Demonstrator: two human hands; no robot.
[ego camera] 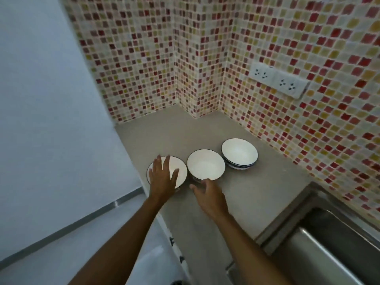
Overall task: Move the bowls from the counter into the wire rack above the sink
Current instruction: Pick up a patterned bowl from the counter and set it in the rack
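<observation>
Bowls, three spots in a row on the grey stone-look counter point(205, 132), all white ceramic with thin dark rims, all empty inside. Left bowl point(181, 171) sits near the counter's front-left edge. Middle bowl point(205, 164) is just beside it, rims nearly touching; another bowl seems to be under it, hard to tell. Right bowl point(239, 151) tops a nested stack, a striped bowl showing beneath. Left hand point(163, 177) is over the left bowl, palm down, fingers spread apart, gripping nothing; contact with the rim unclear. Right hand point(209, 195) is at the near side of the middle bowl, fingers loosely curled and apart, fingertips near its rim, not closed on it. Steel sink point(320, 239) lower right, interior looks bare. Mosaic-tiled wall point(308, 48) carries a white double socket point(277, 80).
</observation>
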